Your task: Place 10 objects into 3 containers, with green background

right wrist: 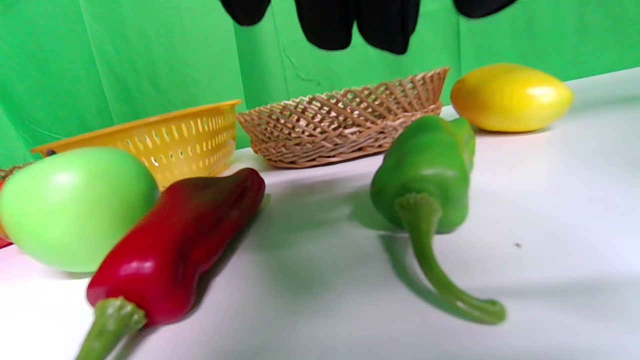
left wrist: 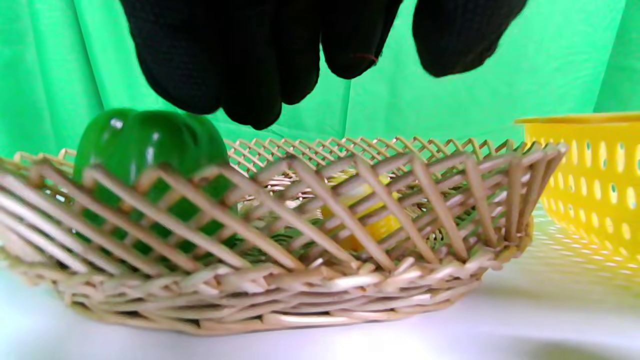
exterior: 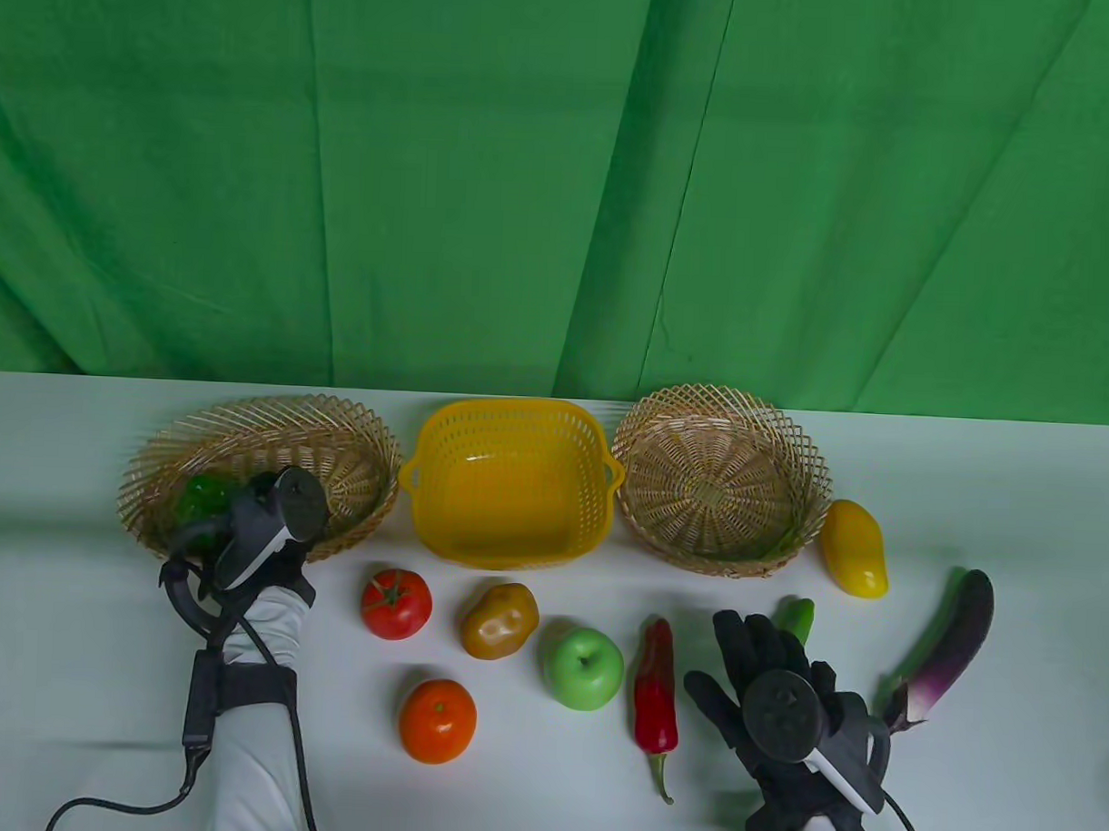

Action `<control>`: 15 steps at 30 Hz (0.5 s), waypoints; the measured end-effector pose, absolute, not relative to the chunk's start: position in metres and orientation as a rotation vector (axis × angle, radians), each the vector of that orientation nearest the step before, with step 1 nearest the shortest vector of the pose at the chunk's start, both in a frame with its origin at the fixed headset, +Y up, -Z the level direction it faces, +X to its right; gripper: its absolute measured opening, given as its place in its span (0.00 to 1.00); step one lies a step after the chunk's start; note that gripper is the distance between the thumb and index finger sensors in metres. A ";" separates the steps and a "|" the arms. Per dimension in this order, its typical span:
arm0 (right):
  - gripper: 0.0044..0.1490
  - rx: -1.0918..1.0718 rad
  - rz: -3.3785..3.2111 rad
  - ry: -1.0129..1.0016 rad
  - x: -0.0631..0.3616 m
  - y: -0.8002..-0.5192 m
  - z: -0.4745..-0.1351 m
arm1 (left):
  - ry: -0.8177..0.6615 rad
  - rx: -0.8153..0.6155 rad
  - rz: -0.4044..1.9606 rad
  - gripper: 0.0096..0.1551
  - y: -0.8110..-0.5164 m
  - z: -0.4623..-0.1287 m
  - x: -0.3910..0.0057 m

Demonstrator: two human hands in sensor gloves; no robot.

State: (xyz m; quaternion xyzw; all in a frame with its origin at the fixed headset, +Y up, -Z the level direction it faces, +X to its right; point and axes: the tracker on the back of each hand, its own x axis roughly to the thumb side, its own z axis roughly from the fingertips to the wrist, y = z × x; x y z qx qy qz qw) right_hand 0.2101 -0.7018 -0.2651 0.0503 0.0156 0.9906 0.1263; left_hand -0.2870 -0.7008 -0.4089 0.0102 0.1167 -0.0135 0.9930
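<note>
A: Where is the green bell pepper [left wrist: 150, 145]?

B: Inside the left wicker basket [exterior: 345, 426], at its lower-left part in the table view. In the left wrist view it sits against the basket's near wall, left of centre, and something yellow shows through the weave to its right; I cannot tell what that is.

A: And the left hand [exterior: 251, 523]?

B: It hangs over that basket's near rim, at the lower left of the table view. In the wrist view its fingers [left wrist: 240, 60] point down, loosely spread, with a gap between them and the pepper. They hold nothing.

A: The right hand [exterior: 777, 687]?

B: At the lower right of the table view, palm down, fingers stretched and spread, above the table. A green chili pepper [right wrist: 430, 165] lies just beyond the fingertips; the wrist view shows the fingers well above it, touching nothing.

A: What lies around?

B: A red chili pepper [exterior: 656, 692] is just left of the right hand, then a green apple [exterior: 585, 668], a potato [exterior: 499, 621], a tomato [exterior: 396, 603] and an orange [exterior: 437, 720] further left. An eggplant [exterior: 946, 647] lies tilted at the right, and a yellow mango [exterior: 856, 547] sits just beside the right wicker basket [exterior: 726, 440]. The yellow plastic basket [exterior: 513, 432] stands between the two wicker ones, on the white table [exterior: 1015, 504] before the green cloth [exterior: 563, 179].
</note>
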 end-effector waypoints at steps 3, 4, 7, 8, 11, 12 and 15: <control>0.51 0.150 2.884 0.045 0.210 -0.701 -0.265 | 0.208 0.043 -0.004 0.37 -0.697 -0.405 -0.286; 0.51 0.152 2.884 0.045 0.209 -0.701 -0.265 | 0.198 0.053 0.006 0.37 -0.696 -0.403 -0.285; 0.51 0.160 2.883 0.043 0.208 -0.700 -0.265 | 0.162 0.076 0.034 0.37 -0.692 -0.397 -0.282; 0.51 0.163 2.882 0.040 0.208 -0.700 -0.264 | 0.143 0.084 0.043 0.36 -0.690 -0.395 -0.281; 0.51 0.168 2.880 0.033 0.207 -0.698 -0.263 | 0.092 0.109 0.056 0.36 -0.687 -0.387 -0.276; 0.51 0.171 2.879 0.032 0.207 -0.698 -0.263 | 0.066 0.123 0.059 0.36 -0.686 -0.384 -0.273; 0.51 0.178 2.877 0.030 0.206 -0.697 -0.263 | 0.002 0.149 0.079 0.36 -0.685 -0.374 -0.266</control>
